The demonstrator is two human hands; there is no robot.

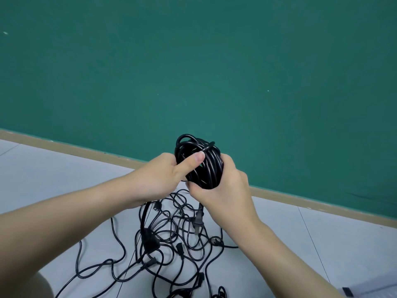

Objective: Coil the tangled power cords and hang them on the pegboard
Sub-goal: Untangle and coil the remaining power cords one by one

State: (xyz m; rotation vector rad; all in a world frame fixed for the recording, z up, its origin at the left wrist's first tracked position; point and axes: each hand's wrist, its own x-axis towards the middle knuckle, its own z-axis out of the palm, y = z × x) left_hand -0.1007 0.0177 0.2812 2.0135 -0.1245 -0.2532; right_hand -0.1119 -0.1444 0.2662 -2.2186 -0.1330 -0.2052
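At the centre of the frame a coiled black cord (200, 163) is held up between both hands; the left hand (160, 178) grips its left side, thumb pressed across the loops; the right hand (223, 190) has its fingers clenched round the lower right, a plug (199, 219) dangling beneath; the tangled cords (171, 239) lie on the grey floor (64, 168) at lower centre; no pegboard shows; best to keep the loops pinned flat and the wrap taut, so the bundle cannot spring apart.
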